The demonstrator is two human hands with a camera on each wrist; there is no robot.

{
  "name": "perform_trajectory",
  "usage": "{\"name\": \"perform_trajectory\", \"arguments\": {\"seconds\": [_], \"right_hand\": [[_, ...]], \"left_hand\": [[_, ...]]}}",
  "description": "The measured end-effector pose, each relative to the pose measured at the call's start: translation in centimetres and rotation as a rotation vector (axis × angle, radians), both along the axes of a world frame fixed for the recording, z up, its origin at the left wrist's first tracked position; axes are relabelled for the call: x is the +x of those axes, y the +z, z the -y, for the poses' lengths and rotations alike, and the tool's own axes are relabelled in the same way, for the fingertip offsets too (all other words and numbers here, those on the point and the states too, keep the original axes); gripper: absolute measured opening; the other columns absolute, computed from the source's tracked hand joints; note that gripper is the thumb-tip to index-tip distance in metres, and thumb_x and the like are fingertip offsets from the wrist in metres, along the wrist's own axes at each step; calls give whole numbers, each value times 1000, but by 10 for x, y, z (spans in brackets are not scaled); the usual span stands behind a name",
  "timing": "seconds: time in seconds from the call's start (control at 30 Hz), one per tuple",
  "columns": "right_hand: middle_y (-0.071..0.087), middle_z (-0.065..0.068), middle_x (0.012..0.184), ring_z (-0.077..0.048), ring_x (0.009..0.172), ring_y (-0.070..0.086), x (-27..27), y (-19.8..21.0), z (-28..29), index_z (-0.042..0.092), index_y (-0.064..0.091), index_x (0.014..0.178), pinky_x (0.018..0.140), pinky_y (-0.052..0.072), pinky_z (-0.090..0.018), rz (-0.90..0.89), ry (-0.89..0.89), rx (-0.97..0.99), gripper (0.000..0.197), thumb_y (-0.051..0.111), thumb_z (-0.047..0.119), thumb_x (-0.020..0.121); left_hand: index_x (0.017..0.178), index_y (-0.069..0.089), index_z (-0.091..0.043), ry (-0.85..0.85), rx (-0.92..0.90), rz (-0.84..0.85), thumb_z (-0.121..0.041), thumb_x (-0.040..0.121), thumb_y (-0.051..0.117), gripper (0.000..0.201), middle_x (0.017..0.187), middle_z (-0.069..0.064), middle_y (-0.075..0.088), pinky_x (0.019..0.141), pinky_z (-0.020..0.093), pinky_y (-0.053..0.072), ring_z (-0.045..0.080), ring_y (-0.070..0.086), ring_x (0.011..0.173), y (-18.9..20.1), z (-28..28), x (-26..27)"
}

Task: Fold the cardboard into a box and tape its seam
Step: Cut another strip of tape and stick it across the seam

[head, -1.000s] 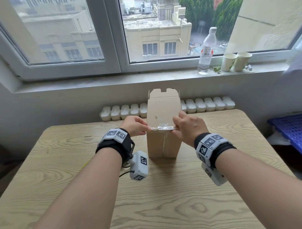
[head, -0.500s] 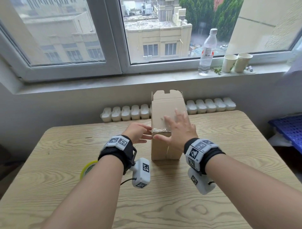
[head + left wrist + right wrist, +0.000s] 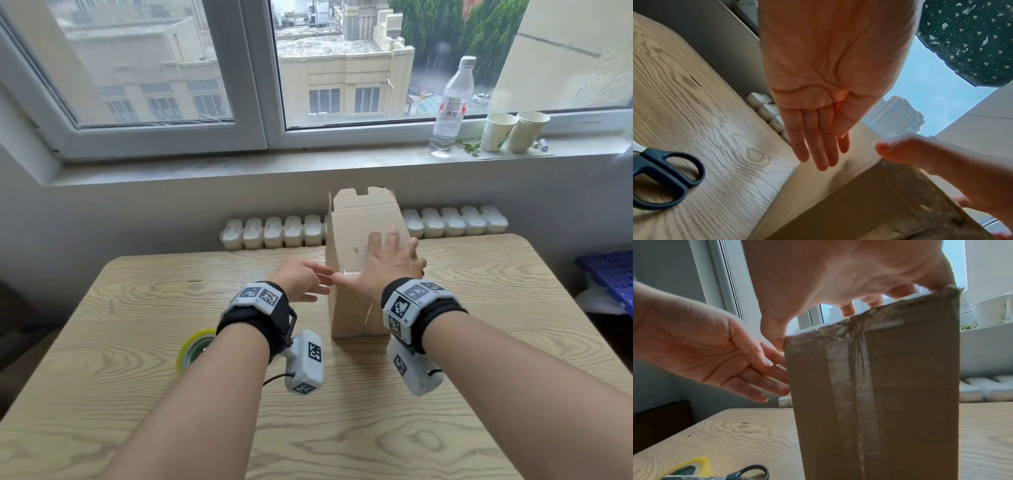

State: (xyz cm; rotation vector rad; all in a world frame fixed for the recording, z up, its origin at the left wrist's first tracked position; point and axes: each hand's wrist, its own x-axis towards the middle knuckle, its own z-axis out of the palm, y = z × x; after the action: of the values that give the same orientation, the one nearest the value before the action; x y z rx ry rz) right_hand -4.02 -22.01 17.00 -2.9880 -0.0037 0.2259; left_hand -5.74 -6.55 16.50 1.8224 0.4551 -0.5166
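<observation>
Scissors (image 3: 663, 180) and tape roll (image 3: 197, 353) by my left arm | box (image 3: 352, 274) upright, seam taped | right hand (image 3: 387, 270) flat on it, left hand (image 3: 301, 281) loose beside.

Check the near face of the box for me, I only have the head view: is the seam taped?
Observer: Yes. The right wrist view shows a strip of clear tape running down the middle of the box, wrinkled near the top edge.
Operator: Left hand holding anything?
Observer: No. The left hand is flat, palm empty, fingertips at the box's left side.
Operator: Any cutting tool around?
Observer: Yes. The scissors lie on the table near the left wrist; they do not show in your view.
</observation>
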Motion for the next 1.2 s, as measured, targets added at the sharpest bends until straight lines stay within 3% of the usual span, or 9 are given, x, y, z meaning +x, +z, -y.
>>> {"name": "perform_trajectory", "arguments": {"seconds": [0.23, 0.3, 0.4, 0.47, 0.6, 0.77, 0.9, 1.07, 1.2], "right_hand": [[29, -9, 146, -38, 133, 30, 16, 30, 9, 19, 27, 139, 103, 32, -56, 21, -152, 313, 105, 47, 85, 60], [33, -8, 142, -36, 131, 34, 20, 37, 10, 19, 29, 139, 103, 34, -56, 16, -191, 446, 104, 47, 84, 60], [35, -8, 142, -36, 131, 35, 22, 41, 11, 18, 31, 139, 104, 36, -55, -8, -254, 607, 107, 50, 84, 57], [39, -9, 140, -36, 128, 39, 22, 43, 13, 17, 34, 137, 104, 38, -51, -8, -275, 656, 104, 51, 82, 59], [50, -7, 125, -28, 111, 53, 21, 38, 22, 15, 37, 134, 94, 44, -46, -156, -266, 846, 94, 49, 79, 65], [45, -7, 144, -31, 128, 45, 23, 22, 33, 19, 39, 143, 105, 33, -50, -346, -397, 1104, 88, 45, 74, 75], [56, -13, 127, -36, 109, 58, 18, -1, 35, 16, 48, 130, 93, 46, -54, -536, -491, 1208, 52, 44, 51, 92], [60, -23, 104, -41, 103, 62, 15, -18, 29, 1, 51, 111, 90, 53, -51, -547, -513, 1033, 24, 49, 18, 94], [64, -27, 111, -42, 97, 66, 16, -27, 38, -5, 54, 115, 87, 54, -54, -549, -490, 838, 30, 49, 15, 92]], "left_hand": [[114, 55, -5, 67, 212, -145, -6, 100, 42, 20, 110, 13, 60, 81, 36, 52, 24, 57, 104, -8, -25, 3], [122, 49, -6, 85, 231, -166, -20, 102, 41, 26, 120, 16, 56, 63, 31, 49, 25, 57, 99, -6, -32, 1], [86, 48, -8, 105, 195, -193, -34, 102, 38, 32, 87, 10, 56, 46, 25, 39, 17, 51, 66, -4, -39, 1], [74, 47, -10, 178, 175, -176, -30, 101, 39, 35, 79, 9, 56, 39, 23, 44, 17, 53, 64, -4, -43, 4], [91, 61, -6, 385, 144, -68, -17, 88, 60, 12, 91, 10, 65, 61, 27, 53, 22, 62, 80, 5, -55, 3], [86, 70, -12, 575, 78, 175, -32, 31, 78, 60, 92, 9, 72, 86, 42, 57, 24, 69, 86, 23, -67, 22], [70, 68, -34, 505, 194, 347, -38, 43, 75, 27, 95, -4, 71, 95, 37, 50, 20, 62, 101, 61, -48, 22], [100, 72, -24, 373, 160, 381, -26, 70, 78, 31, 98, -3, 69, 87, 29, 48, 16, 63, 95, 62, -43, 15], [114, 70, -14, 280, 8, 347, -21, 91, 61, 25, 114, 4, 68, 79, 21, 42, 17, 61, 105, 53, -39, 13]]}}
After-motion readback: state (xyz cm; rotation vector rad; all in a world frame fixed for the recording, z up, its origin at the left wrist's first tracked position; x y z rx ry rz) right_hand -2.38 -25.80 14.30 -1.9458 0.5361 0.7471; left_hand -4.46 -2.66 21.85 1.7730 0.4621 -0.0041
